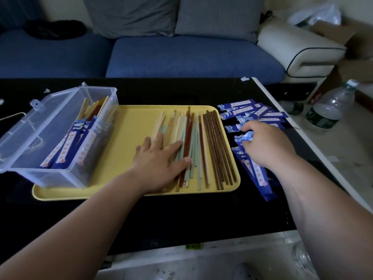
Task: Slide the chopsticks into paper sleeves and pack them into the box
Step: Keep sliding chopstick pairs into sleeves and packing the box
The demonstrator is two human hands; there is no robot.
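L hand (pixel 159 156) lies flat, fingers straight & spread, pressing on loose chopsticks (pixel 212 142) in yellow tray (pixel 129 138). R hand (pixel 266 144), just right of tray, fingers curled, pinches end of a blue paper sleeve (pixel 246 136). More sleeves (pixel 252 110) fan out right of tray. Clear plastic box (pixel 40 126), lid open, sits on tray's left end w/ sleeved chopsticks (pixel 66 146) inside.
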